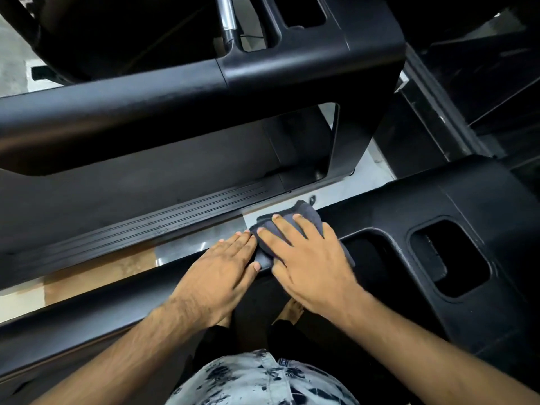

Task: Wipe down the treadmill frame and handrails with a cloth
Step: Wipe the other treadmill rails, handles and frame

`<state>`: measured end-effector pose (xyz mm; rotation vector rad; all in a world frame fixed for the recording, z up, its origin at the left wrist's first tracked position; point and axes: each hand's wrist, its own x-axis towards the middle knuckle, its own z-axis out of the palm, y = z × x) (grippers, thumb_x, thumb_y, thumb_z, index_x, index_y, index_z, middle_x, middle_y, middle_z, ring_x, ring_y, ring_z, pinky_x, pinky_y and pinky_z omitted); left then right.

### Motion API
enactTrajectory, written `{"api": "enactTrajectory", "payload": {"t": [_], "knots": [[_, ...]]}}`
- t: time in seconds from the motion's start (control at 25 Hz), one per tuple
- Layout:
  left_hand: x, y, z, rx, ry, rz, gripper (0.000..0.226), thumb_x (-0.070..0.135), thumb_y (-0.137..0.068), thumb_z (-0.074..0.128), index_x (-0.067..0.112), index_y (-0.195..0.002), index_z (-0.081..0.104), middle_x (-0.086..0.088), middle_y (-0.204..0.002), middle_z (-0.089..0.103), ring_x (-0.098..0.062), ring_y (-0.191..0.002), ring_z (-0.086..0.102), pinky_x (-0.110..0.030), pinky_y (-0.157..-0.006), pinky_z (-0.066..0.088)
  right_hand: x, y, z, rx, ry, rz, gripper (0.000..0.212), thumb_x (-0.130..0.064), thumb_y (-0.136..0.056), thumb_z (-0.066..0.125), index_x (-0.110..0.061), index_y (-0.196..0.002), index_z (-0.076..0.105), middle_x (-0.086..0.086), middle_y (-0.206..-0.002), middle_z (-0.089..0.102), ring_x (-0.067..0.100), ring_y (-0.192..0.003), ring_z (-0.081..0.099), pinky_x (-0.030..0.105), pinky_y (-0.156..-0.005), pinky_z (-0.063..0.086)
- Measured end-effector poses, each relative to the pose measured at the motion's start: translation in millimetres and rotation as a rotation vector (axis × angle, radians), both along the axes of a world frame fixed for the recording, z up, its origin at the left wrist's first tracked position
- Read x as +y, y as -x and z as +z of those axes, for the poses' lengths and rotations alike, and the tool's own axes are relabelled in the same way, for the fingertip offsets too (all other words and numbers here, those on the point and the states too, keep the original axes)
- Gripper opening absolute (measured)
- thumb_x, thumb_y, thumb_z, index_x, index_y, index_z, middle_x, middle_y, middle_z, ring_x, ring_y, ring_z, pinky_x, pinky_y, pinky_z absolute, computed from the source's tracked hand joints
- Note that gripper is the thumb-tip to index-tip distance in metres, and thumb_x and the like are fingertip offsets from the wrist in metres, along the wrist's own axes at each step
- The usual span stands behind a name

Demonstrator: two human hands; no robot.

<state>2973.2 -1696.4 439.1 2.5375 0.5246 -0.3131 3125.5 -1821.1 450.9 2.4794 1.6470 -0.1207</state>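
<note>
A dark grey cloth (304,217) lies folded on the near black handrail (122,305) of the treadmill, where the rail meets the console. My right hand (309,264) lies flat on the cloth with straight fingers, pressing it onto the rail. Just to its left, my left hand (222,270) rests flat on the same rail, its fingers touching the cloth's left edge. Most of the cloth is hidden under my right hand.
The black console (438,217) with two recessed pockets sits to the right. A second treadmill's handrail (131,106) and ribbed side rail (163,220) run across beyond a strip of floor (96,273). My feet and patterned shirt show below.
</note>
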Motion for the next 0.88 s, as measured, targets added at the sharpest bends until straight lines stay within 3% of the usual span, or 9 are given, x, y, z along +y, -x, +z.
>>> {"api": "enactTrajectory", "payload": {"t": [0.08, 0.16, 0.2, 0.36, 0.4, 0.52, 0.68, 0.8, 0.88], "knots": [[0.2, -1.1, -0.9, 0.002, 0.003, -0.004, 0.084, 0.061, -0.083, -0.008, 0.021, -0.156, 0.009, 0.004, -0.163, 0.007, -0.006, -0.149, 0.004, -0.024, -0.121, 0.001, -2.0, -45.5, 7.6, 0.095, 0.04, -0.033, 0.054, -0.042, -0.084, 0.032, -0.044, -0.135, 0.049, -0.009, -0.142, 0.054, 0.022, -0.125, 0.052, 0.043, -0.089, 0.045], [-1.3, -3.2, 0.6, 0.006, 0.016, -0.008, 0.084, 0.061, -0.083, -0.009, 0.022, -0.156, 0.007, 0.005, -0.163, 0.006, -0.005, -0.149, 0.002, -0.023, -0.12, -0.001, 8.9, -76.0, 17.7, -0.008, 0.042, -0.368, 0.056, -0.042, -0.086, 0.019, -0.04, -0.134, 0.047, -0.007, -0.141, 0.052, 0.023, -0.125, 0.048, 0.045, -0.093, 0.042], [-2.0, -5.3, 1.5, 0.006, 0.016, -0.007, 0.085, 0.061, -0.083, -0.009, 0.022, -0.156, 0.006, 0.005, -0.163, 0.005, -0.005, -0.149, 0.001, -0.023, -0.121, -0.001, 9.4, -70.8, 16.2, -0.068, 0.082, -0.403, 0.056, -0.041, -0.089, 0.018, -0.036, -0.138, 0.045, -0.004, -0.145, 0.049, 0.025, -0.129, 0.045, 0.047, -0.097, 0.04], [-3.8, -15.3, 1.4, -0.002, 0.01, -0.018, 0.087, 0.061, -0.082, -0.009, 0.02, -0.156, 0.008, 0.004, -0.163, 0.007, -0.006, -0.149, 0.003, -0.022, -0.12, -0.001, -11.1, -23.4, 9.5, 0.039, 0.067, 0.065, 0.053, -0.041, -0.087, 0.038, -0.042, -0.139, 0.047, -0.008, -0.144, 0.053, 0.024, -0.124, 0.052, 0.043, -0.088, 0.044], [-4.1, -16.9, 1.3, -0.006, 0.013, -0.018, 0.085, 0.061, -0.082, -0.008, 0.021, -0.156, 0.008, 0.004, -0.163, 0.007, -0.006, -0.149, 0.003, -0.022, -0.12, -0.001, -6.8, -60.4, 14.5, 0.079, 0.035, -0.012, 0.049, -0.04, -0.087, 0.038, -0.045, -0.135, 0.048, -0.009, -0.138, 0.055, 0.023, -0.119, 0.053, 0.041, -0.085, 0.044], [-6.4, -21.8, 3.7, 0.005, 0.028, -0.02, 0.081, 0.06, -0.086, -0.005, 0.021, -0.156, 0.007, 0.005, -0.163, 0.006, -0.004, -0.149, 0.002, -0.021, -0.119, -0.002, 0.2, -90.5, 20.8, -0.105, 0.106, -0.426, 0.046, -0.04, -0.094, 0.034, -0.033, -0.138, 0.045, 0.002, -0.133, 0.054, 0.029, -0.119, 0.049, 0.046, -0.092, 0.043], [-8.8, -35.3, 1.5, -0.007, 0.022, -0.04, 0.079, 0.059, -0.089, -0.002, 0.02, -0.156, 0.008, 0.004, -0.163, 0.007, -0.005, -0.149, 0.003, -0.021, -0.12, -0.001, -20.0, -42.6, 8.8, -0.08, 0.082, -0.059, 0.067, -0.045, -0.084, 0.037, -0.034, -0.15, 0.036, 0.004, -0.122, 0.058, 0.027, -0.106, 0.055, 0.048, -0.082, 0.045], [-9.7, -41.6, 0.4, -0.004, 0.033, -0.046, 0.072, 0.055, -0.093, 0.005, 0.02, -0.156, 0.008, 0.005, -0.163, 0.007, -0.004, -0.149, 0.002, -0.021, -0.119, -0.002, -5.9, -106.1, 23.2, -0.131, 0.092, -0.428, 0.053, -0.048, -0.088, 0.034, -0.032, -0.135, 0.05, 0.005, -0.121, 0.053, 0.03, -0.113, 0.048, 0.048, -0.088, 0.042], [-10.9, -47.3, 1.1, -0.024, 0.044, -0.044, 0.078, 0.06, -0.09, 0.0, 0.02, -0.156, 0.009, 0.004, -0.163, 0.008, -0.005, -0.149, 0.004, -0.019, -0.118, -0.003, -9.1, -82.3, 11.9, -0.164, 0.078, -0.326, 0.049, -0.047, -0.088, 0.039, -0.03, -0.133, 0.052, 0.007, -0.126, 0.051, 0.029, -0.112, 0.047, 0.047, -0.087, 0.04]]}}
